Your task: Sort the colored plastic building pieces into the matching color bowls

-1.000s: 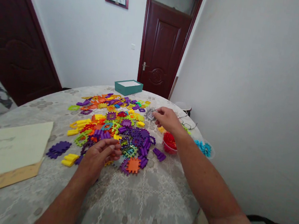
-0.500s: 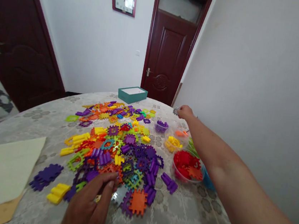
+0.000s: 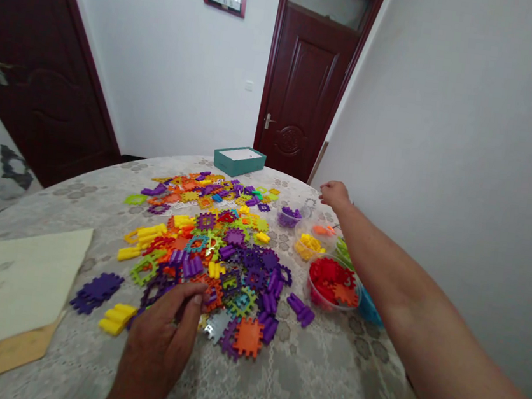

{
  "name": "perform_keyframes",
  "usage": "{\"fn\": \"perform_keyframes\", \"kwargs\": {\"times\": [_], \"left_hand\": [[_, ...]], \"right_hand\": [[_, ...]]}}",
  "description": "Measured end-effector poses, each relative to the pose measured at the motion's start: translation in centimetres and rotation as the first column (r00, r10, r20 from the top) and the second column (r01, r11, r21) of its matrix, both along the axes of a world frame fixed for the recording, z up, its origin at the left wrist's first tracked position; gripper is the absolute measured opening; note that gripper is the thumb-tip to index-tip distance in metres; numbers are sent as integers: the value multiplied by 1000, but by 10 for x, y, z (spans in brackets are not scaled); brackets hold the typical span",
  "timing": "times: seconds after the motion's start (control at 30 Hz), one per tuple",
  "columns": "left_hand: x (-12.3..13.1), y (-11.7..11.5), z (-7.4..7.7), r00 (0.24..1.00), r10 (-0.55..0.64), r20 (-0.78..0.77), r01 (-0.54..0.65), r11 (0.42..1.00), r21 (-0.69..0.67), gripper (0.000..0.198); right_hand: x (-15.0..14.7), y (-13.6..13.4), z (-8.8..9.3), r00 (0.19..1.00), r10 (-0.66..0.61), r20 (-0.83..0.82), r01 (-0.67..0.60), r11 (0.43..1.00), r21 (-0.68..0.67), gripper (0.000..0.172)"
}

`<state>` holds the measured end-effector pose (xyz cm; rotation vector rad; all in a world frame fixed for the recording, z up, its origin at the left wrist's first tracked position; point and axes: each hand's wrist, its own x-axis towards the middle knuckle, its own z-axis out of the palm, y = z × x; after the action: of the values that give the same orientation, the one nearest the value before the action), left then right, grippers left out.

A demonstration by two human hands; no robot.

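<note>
My right hand (image 3: 335,194) is stretched out over the far right of the table, its fingers bent and parted with nothing seen in them. A grey, notched plastic building piece (image 3: 310,202) shows just below and left of its fingertips, apart from them. My left hand (image 3: 162,325) is at the near edge of the piece pile, thumb and index tips drawn together. Whatever they may pinch is hidden; a purple bit (image 3: 211,296) shows at the fingertips. Around it lie an orange square piece (image 3: 249,337), a clear grey piece (image 3: 218,325) and yellow connectors (image 3: 116,319).
Clear bowls on the right hold red pieces (image 3: 332,281), yellow pieces (image 3: 309,247), purple pieces (image 3: 290,215) and orange pieces (image 3: 323,230). Green and blue pieces sit partly behind my forearm. A teal box (image 3: 239,161) stands at the back; papers (image 3: 11,286) lie left.
My right hand has let go of the grey piece, which is now below the fingers. The camera view has tipped downward slightly. My left hand has stayed by the pile.
</note>
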<state>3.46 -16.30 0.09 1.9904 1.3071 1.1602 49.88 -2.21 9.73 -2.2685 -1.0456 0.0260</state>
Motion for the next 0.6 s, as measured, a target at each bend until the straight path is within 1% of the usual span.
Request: {"fn": "perform_keyframes", "kwargs": {"times": [0.07,0.13,0.17,0.2,0.23,0.27,0.33,0.37,0.43,0.53,0.6], "left_hand": [[0,3,1,999,47,0,-47,999,23,28],[-2,6,1,996,95,-3,-95,995,33,28],[-3,8,1,993,115,2,-115,993,30,28],[-5,10,0,991,134,20,-134,991,26,28],[-7,13,-2,988,147,51,-148,989,19,28],[-9,16,-3,983,166,74,-167,986,12,28],[-14,24,-6,970,229,84,-230,973,8,27],[-16,27,-8,963,257,77,-258,966,5,26],[-19,34,-11,955,288,66,-289,957,0,26],[-20,39,-16,956,290,34,-290,957,0,25],[-19,40,-20,962,273,2,-273,962,11,25]], "right_hand": [[-22,-13,7,998,41,-49,-35,994,106,23],[-52,-33,11,979,155,-131,-115,956,271,24],[-70,-46,11,955,241,-172,-167,918,359,23],[-90,-61,8,918,337,-207,-219,868,446,21],[-110,-77,4,877,430,-216,-284,825,489,19],[-130,-95,-3,847,489,-208,-342,801,492,19],[-169,-128,-22,815,557,-160,-447,780,438,23],[-186,-143,-34,814,569,-120,-483,776,407,24],[-214,-162,-62,818,575,-34,-527,771,357,24],[-238,-172,-103,805,587,85,-579,747,328,27],[-245,-170,-125,799,576,174,-598,729,332,29]]}}
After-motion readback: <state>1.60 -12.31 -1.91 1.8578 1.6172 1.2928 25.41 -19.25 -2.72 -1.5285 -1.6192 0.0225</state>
